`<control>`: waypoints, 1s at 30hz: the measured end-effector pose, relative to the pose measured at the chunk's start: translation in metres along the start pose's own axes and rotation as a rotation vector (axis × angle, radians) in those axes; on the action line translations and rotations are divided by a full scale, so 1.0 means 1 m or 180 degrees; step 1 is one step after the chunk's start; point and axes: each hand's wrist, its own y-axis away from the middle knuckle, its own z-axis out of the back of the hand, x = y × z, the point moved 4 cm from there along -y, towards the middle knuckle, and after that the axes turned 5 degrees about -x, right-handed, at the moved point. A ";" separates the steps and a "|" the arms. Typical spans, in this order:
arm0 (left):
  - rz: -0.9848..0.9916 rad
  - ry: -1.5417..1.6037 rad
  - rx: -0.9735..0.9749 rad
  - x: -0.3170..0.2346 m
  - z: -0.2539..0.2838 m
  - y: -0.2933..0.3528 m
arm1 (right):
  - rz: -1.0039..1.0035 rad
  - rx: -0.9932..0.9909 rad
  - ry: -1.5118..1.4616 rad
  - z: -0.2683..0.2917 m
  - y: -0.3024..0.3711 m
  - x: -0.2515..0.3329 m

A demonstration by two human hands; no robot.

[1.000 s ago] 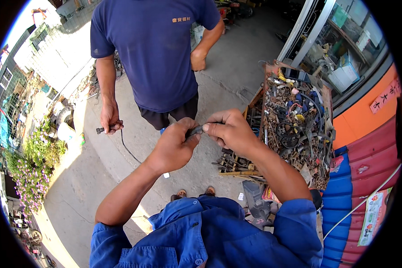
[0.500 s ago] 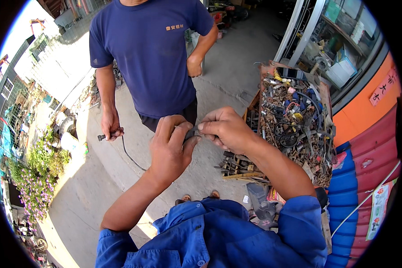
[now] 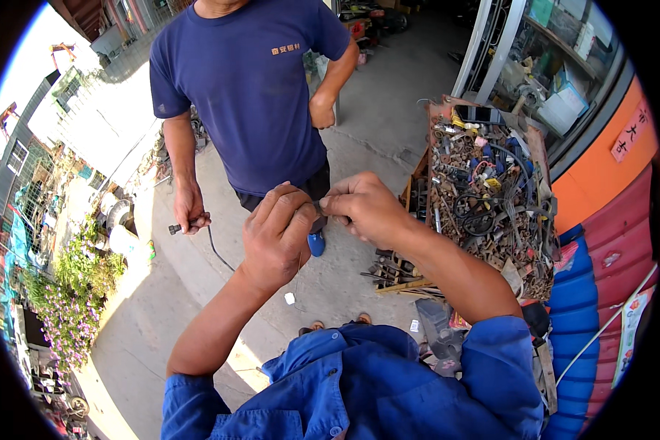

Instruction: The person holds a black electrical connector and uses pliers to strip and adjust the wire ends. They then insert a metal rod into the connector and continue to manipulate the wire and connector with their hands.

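From where I stand, I see a small dark piece (image 3: 317, 207) caught between the two hands, out in front of the chest of a person in a blue shirt (image 3: 293, 389). It looks dull, blackish and stubby; the fingers cover most of it, so I can't make out its full shape. The left hand (image 3: 277, 233) curls around one end, its fingers bent in close. The right hand (image 3: 363, 209) pinches the other end between thumb and forefinger, with barely any gap. Facing them, a co-worker (image 3: 246, 95) holds a black connector (image 3: 174, 229) with a dark cable (image 3: 216, 251) trailing down.
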 end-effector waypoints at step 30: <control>0.2833 0.2362 0.1150 0.059 -0.022 -0.031 | -0.0092 0.0197 -0.0349 0.009 -0.008 0.012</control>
